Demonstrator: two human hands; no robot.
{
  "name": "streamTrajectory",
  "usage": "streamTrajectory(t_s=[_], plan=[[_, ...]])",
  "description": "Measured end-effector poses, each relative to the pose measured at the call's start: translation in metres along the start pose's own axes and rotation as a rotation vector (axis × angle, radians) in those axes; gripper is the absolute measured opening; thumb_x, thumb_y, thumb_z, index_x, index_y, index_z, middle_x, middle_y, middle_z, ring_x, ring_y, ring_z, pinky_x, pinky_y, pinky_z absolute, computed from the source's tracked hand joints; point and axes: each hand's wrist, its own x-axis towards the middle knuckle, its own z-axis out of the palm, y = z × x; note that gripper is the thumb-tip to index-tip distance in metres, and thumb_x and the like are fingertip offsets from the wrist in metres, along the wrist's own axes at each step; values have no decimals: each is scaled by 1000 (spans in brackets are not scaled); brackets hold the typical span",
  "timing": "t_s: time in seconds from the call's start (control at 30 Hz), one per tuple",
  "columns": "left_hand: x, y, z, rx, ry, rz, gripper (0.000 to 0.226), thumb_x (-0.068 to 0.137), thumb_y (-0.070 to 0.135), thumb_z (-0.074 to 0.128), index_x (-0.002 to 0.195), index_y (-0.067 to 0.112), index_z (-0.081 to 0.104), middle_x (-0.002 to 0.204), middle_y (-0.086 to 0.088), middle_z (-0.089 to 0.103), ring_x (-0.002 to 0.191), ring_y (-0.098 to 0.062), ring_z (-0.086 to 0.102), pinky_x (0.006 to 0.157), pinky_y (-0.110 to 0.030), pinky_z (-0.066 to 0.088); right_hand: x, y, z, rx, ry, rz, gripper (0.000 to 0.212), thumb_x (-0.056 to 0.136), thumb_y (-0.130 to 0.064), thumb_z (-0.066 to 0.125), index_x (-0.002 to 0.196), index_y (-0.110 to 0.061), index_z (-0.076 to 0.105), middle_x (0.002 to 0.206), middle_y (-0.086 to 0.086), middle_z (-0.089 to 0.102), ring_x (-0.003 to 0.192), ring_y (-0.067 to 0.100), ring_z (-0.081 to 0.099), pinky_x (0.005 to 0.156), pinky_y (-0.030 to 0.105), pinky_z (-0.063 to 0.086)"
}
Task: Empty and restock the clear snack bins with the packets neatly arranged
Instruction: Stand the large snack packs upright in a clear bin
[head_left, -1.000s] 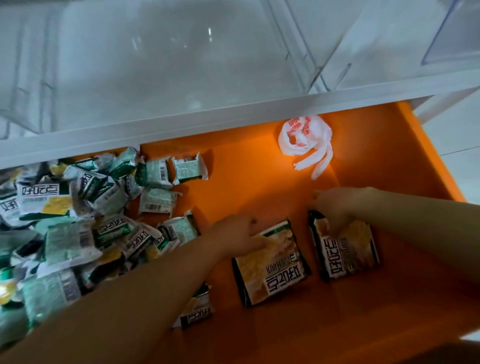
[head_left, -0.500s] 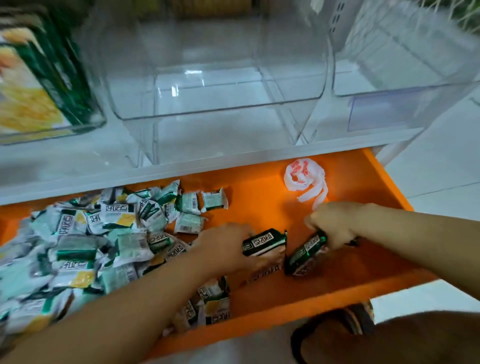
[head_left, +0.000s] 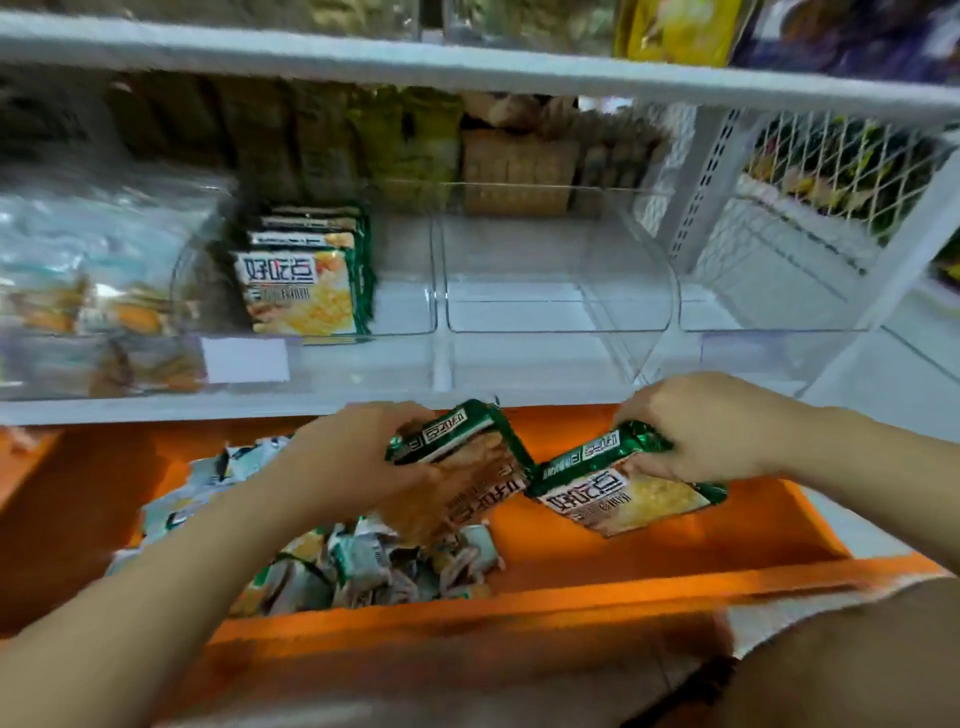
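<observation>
My left hand (head_left: 358, 457) grips a green-edged snack packet (head_left: 467, 462) held above the orange tray (head_left: 649, 540). My right hand (head_left: 701, 426) grips a second packet (head_left: 623, 493) of the same kind beside it; the two packets nearly touch. On the white shelf just behind stand clear bins: one clear bin (head_left: 405, 275) holds a neat upright row of the same packets (head_left: 306, 280) on its left side, and the clear bin (head_left: 561, 270) to its right shows nothing inside. A heap of small green-and-white packets (head_left: 363, 561) lies in the tray's left part.
A further clear bin (head_left: 769, 280) stands at the right beside a white mesh divider (head_left: 831, 156). A bin of pale packets (head_left: 88, 291) sits at the left. Stocked snack rows (head_left: 415, 135) fill the shelf's back. A white price tag (head_left: 244, 358) is on the shelf edge.
Both hands have lifted their packets off the tray floor and raised them toward the shelf. The view has tilted up, bringing the bins and upper shelves into sight.
</observation>
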Motion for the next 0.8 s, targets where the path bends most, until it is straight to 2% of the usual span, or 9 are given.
streamTrajectory(t_s=[0.07,0.17,0.3,0.4,0.47,0.53,0.63,0.73,0.8], plan=[[-17,-9,-15,-94,49,-29,39,87,42,64,123,44,50,113,21,58,98,-9,59,85,-32,51,-5,-10,-42,-14,172,-11,42,87,-58,49,120,-32,55,113,-5,64,102,17,60,73,30,47],[-36,-28,-39,-228,182,-80,46,84,44,66,126,43,48,109,19,52,85,-5,56,72,-25,48,3,-24,-86,-68,240,-3,45,86,-62,46,119,-34,56,106,0,67,96,20,61,67,29,43],[-60,-54,-65,-505,397,-125,44,79,39,70,116,44,47,94,25,51,74,4,52,53,-15,43,14,-45,-153,-27,374,30,55,77,-68,39,109,-31,65,82,-8,66,68,8,52,53,26,39],[-77,-76,-78,-745,558,-173,39,78,37,72,113,39,55,94,14,62,79,-8,62,71,-30,53,31,-57,-198,72,514,21,49,79,-62,49,106,-27,68,65,-18,55,57,-3,51,50,18,37],[-83,-89,-86,-829,683,-199,28,79,37,70,103,42,56,95,15,63,82,-6,62,78,-33,49,48,-66,-215,124,623,16,43,83,-55,54,108,-23,68,62,-16,55,54,-3,52,45,16,34],[-87,-100,-90,-858,793,-240,26,82,36,69,103,39,54,97,17,58,85,-6,59,79,-30,42,69,-80,-223,113,714,11,46,84,-54,53,113,-21,67,68,-5,62,55,5,52,50,26,37],[-91,-112,-94,-876,920,-298,36,83,36,70,116,32,55,104,9,62,94,-16,61,77,-31,45,107,-100,-222,86,780,-1,46,88,-50,54,121,-18,63,95,5,70,77,21,60,62,31,43],[-96,-123,-96,-804,1018,-330,36,83,34,71,116,33,56,100,13,58,91,-15,58,72,-29,41,148,-116,-211,79,731,26,46,90,-49,55,124,-17,60,108,7,69,95,25,63,72,33,48],[-98,-129,-97,-762,1045,-337,36,83,35,71,116,33,58,102,12,59,90,-14,59,69,-28,41,174,-124,-203,138,681,83,44,91,-46,56,124,-18,59,109,6,69,97,23,62,69,29,43]])
